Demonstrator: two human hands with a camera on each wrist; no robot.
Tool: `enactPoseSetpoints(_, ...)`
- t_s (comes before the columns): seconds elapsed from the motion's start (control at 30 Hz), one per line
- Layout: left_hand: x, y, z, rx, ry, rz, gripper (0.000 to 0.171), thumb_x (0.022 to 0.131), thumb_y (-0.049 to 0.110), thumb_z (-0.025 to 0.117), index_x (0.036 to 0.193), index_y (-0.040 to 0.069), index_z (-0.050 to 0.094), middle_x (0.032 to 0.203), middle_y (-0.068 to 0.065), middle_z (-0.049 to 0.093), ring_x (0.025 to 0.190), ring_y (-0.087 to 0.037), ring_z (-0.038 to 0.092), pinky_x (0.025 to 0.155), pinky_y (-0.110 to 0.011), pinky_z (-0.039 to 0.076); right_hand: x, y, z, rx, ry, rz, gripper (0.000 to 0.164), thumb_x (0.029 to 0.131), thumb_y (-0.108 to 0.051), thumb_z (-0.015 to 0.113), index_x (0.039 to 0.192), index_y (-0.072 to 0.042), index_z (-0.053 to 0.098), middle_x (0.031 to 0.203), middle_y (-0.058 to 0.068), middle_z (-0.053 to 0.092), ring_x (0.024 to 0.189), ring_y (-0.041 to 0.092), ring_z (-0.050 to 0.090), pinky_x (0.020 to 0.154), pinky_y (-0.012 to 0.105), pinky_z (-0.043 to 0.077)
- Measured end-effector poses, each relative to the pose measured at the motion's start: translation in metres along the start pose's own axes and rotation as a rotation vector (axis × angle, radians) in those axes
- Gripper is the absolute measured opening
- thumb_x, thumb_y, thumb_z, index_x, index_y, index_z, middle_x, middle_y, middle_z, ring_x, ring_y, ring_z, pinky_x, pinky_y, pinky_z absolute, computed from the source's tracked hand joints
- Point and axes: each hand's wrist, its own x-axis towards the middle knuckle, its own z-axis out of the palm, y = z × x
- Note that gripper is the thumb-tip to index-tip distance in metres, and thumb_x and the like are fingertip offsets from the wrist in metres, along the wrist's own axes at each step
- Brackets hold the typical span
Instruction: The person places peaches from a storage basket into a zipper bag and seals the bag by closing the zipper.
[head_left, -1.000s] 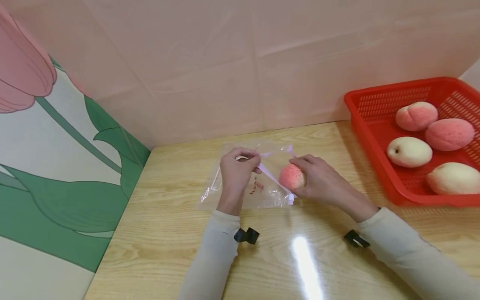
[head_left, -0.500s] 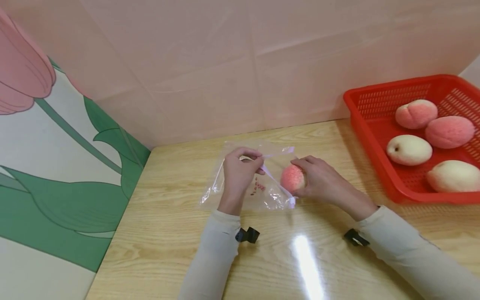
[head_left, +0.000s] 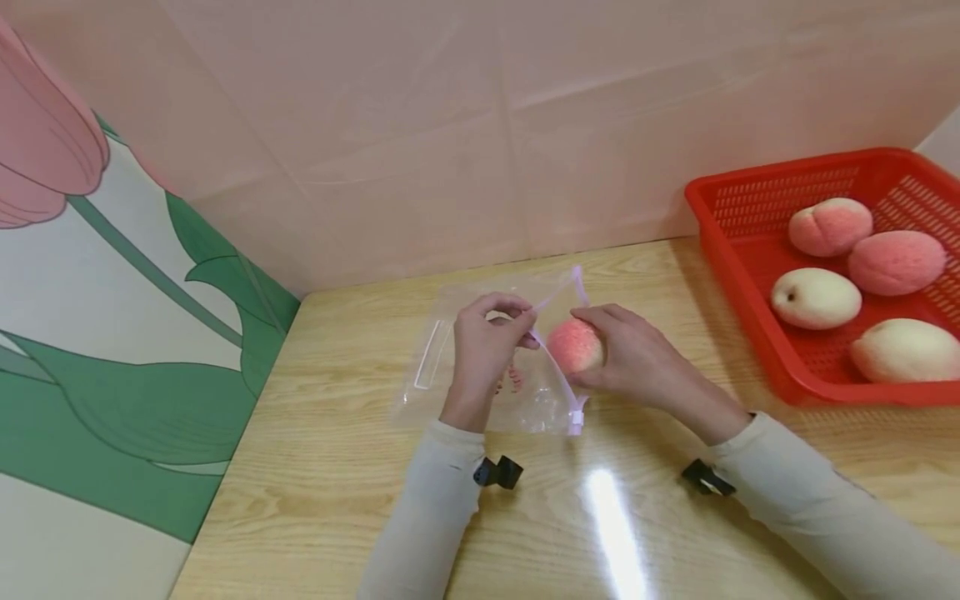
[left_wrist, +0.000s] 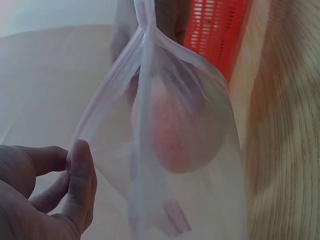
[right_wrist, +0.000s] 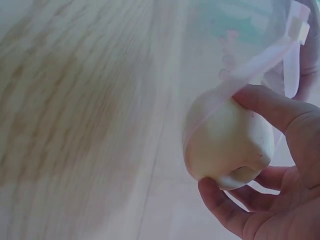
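My left hand [head_left: 480, 350] pinches the lilac rim of a clear zip bag [head_left: 427, 404] between thumb and fingertips, and the mouth gapes to the right. A pink-and-cream toy peach [head_left: 576, 346] is gripped in my right hand [head_left: 637, 357], thumb on one side and fingers on the other. It sits in the bag's opening, its pink end inside. In the left wrist view, the peach [left_wrist: 177, 135] shows through the plastic. The lilac rim crosses the cream part of the peach [right_wrist: 225, 142] in the right wrist view. A white slider [head_left: 576, 417] is at the rim's near end.
A red plastic basket [head_left: 738, 317] stands at the right with several peaches [head_left: 897, 262] in it. Beneath everything is a wood-grain table [head_left: 315, 500], backed by a pink cloth-covered wall [head_left: 420, 167]. A tulip-patterned panel [head_left: 150, 350] borders the left side.
The peach in my right hand has moved left, into the bag's opening. The bag's mouth has spread wider, its far corner rising, and my left hand has shifted slightly right.
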Motion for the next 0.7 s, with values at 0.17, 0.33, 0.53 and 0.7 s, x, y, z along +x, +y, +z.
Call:
enactPoseSetpoints(0.17,-0.003,0.002,0.001,0.000,0.006,0.002,0.005,0.088,0.002,0.073,0.092,0.002,0.072,0.082,-0.005,0.064,0.057,-0.012,0.065,0.059,-0.028,0.063,-0.001,-0.005,-0.001,-0.008,0.015,-0.023,0.083,0.071,-0.025,0.087,0.142,-0.004,0.049,0.141,0.024,0.052,0.125,0.044,0.053,0.101,0.063,0.050)
enactPoseSetpoints(0.33,-0.004,0.004,0.000,-0.041,0.000,0.034,0.008,0.088,-0.001,0.072,0.095,-0.002,0.071,0.082,-0.005,0.062,0.058,-0.012,0.064,0.059,-0.028,0.064,-0.002,-0.007,-0.001,-0.012,0.026,-0.044,0.082,0.071,-0.023,0.086,0.142,-0.004,0.050,0.139,0.023,0.054,0.124,0.043,0.055,0.101,0.061,0.050)
enactPoseSetpoints(0.53,-0.004,0.004,-0.001,-0.072,-0.019,0.054,0.010,0.088,-0.003,0.071,0.096,-0.006,0.070,0.080,-0.005,0.062,0.057,-0.012,0.063,0.057,-0.026,0.063,-0.003,-0.008,-0.001,0.036,0.050,-0.049,0.081,0.072,-0.024,0.087,0.142,-0.005,0.050,0.137,0.021,0.057,0.117,0.039,0.060,0.094,0.056,0.056)
enactPoseSetpoints(0.7,-0.003,0.003,0.001,-0.102,-0.011,0.061,0.009,0.086,-0.006,0.072,0.094,-0.007,0.069,0.079,-0.005,0.063,0.054,-0.012,0.063,0.054,-0.026,0.061,-0.004,-0.012,0.000,0.151,0.018,-0.080,0.064,0.085,-0.016,0.079,0.142,-0.006,0.051,0.135,0.019,0.061,0.109,0.034,0.069,0.089,0.049,0.061)
